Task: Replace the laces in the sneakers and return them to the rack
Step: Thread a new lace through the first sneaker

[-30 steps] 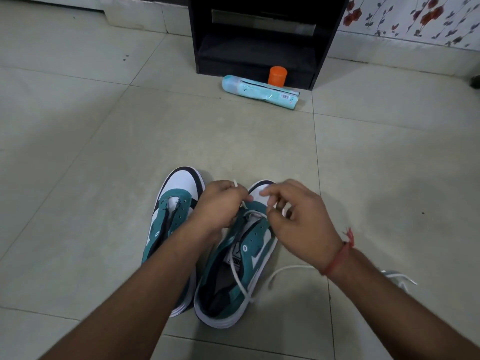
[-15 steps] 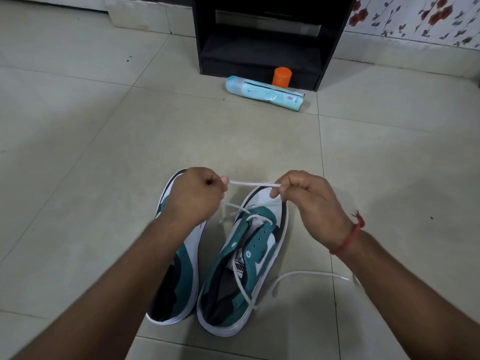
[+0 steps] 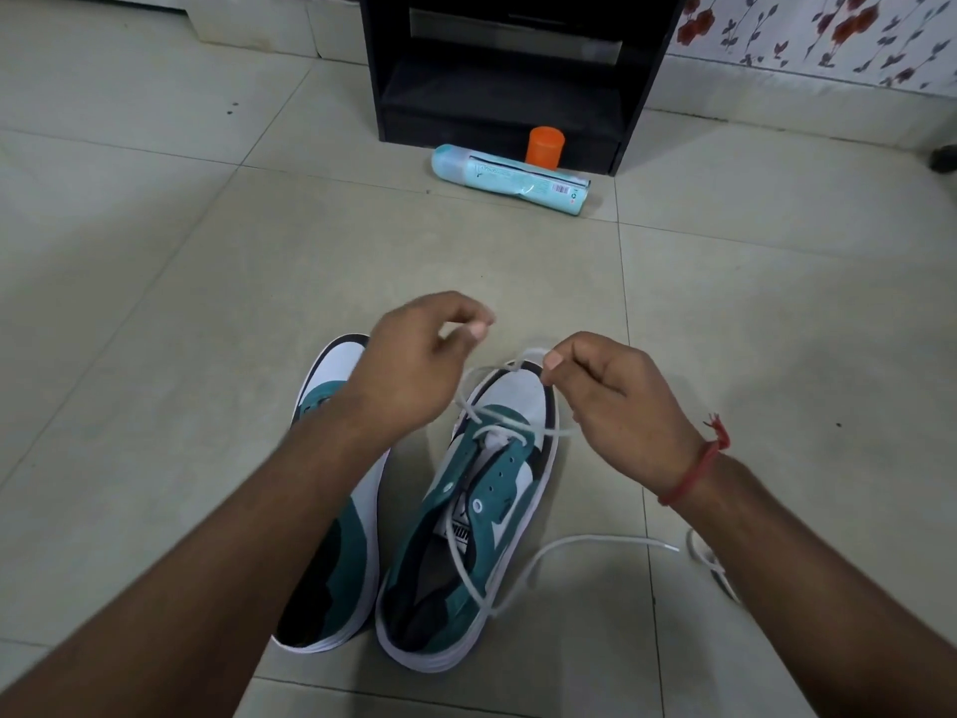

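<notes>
While I thread the thin white cotton lace | both hands pinch it: left hand, right hand | next: second eyelets, teal-and-white suede sneaker.

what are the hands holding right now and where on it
Both hands pinch the white lace threaded through the right sneaker: the left hand and the right hand each pinch a stretch above the toe.
</notes>
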